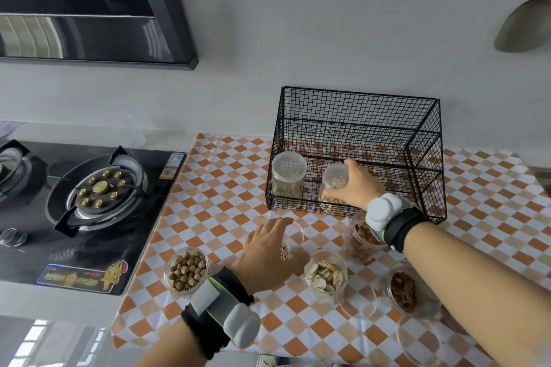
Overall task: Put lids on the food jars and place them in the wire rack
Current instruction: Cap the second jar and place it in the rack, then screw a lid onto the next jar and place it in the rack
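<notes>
Home kitchen: gas stove, range hood.

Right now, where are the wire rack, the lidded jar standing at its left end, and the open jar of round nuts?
wire rack [362,95]: head view, top back rim.
lidded jar [288,164]: head view, clear lid.
open jar of round nuts [187,272]: head view, the nuts inside.

One head-worn wide-angle view looked forward and down, close over the surface, toward the wall.
</notes>
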The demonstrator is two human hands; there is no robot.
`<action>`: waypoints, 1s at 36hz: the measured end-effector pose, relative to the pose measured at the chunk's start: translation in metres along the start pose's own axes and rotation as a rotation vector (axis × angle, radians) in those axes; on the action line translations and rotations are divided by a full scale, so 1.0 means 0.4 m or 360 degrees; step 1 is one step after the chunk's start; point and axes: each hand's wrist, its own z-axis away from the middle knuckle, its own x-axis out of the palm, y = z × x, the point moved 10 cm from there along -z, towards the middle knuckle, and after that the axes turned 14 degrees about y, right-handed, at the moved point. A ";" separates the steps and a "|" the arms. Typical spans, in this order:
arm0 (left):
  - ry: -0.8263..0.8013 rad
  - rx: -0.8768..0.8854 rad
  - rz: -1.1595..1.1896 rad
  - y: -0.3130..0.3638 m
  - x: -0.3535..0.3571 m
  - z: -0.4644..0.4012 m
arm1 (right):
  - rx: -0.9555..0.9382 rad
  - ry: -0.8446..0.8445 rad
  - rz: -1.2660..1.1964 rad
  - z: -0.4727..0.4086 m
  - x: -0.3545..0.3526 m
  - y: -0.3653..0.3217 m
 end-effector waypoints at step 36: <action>0.0125 -0.0219 0.0468 -0.204 0.050 0.046 | -0.0730 -0.0740 0.0127 0.215 0.211 -0.218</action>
